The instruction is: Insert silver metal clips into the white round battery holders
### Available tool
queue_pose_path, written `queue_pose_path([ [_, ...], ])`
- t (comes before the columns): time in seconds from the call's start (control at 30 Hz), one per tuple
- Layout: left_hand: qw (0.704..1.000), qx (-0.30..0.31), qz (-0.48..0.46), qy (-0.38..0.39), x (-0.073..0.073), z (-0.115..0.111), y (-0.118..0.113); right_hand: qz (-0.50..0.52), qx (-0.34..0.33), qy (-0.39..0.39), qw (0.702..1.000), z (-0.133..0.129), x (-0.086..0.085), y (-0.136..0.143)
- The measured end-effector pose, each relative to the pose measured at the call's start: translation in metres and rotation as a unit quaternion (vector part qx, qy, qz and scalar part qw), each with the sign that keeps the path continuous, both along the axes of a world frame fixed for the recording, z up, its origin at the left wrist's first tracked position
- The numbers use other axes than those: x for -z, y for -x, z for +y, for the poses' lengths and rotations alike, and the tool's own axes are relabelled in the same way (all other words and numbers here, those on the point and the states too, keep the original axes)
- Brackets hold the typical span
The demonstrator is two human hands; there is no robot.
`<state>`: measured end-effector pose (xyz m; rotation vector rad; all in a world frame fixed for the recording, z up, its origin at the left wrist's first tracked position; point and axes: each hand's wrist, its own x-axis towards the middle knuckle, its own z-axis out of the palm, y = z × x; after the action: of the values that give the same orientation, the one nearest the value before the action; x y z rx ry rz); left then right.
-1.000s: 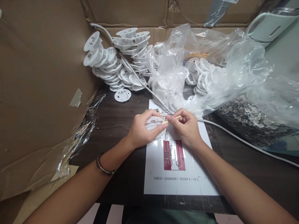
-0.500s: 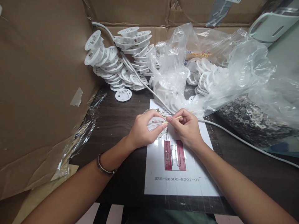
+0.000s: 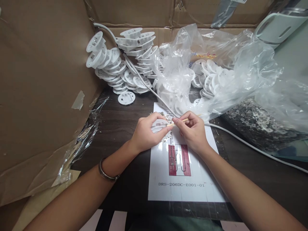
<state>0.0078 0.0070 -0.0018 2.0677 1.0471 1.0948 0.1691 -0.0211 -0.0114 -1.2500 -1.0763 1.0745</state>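
My left hand (image 3: 145, 134) grips a white round plastic part (image 3: 159, 126) just above a white instruction sheet (image 3: 185, 187) marked DRS-206DC-E001-01. My right hand (image 3: 192, 131) pinches a thin wooden stick (image 3: 181, 121) whose tip touches the part's face. A small heap of tiny metal pieces (image 3: 163, 114) lies on the sheet right behind my hands. The fingers of both hands hide much of the part.
Stacks of white round parts (image 3: 125, 64) pile up at the back left; one loose part (image 3: 126, 98) lies flat. A clear plastic bag (image 3: 216, 70) holds more parts. A white cable (image 3: 240, 139) crosses the dark table. Cardboard walls (image 3: 40, 89) stand left and behind. Metal clips fill a bag (image 3: 255, 122) at right.
Both hands stay in the same spot over the sheet; the stick tip has shifted slightly on the part.
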Motion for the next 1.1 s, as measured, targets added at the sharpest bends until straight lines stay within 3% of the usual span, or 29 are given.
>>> queue_pose_path([
  [0.47, 1.0, -0.003, 0.014, 0.01, 0.002, -0.0009, -0.0008, -0.023, 0.037, -0.045, 0.998, -0.0025, 0.0025, 0.0028],
  [1.1, 0.999, -0.018, 0.008, 0.045, 0.0006, -0.0012, -0.0004, -0.034, 0.04, -0.064, 0.997, -0.0024, 0.0034, 0.0049],
])
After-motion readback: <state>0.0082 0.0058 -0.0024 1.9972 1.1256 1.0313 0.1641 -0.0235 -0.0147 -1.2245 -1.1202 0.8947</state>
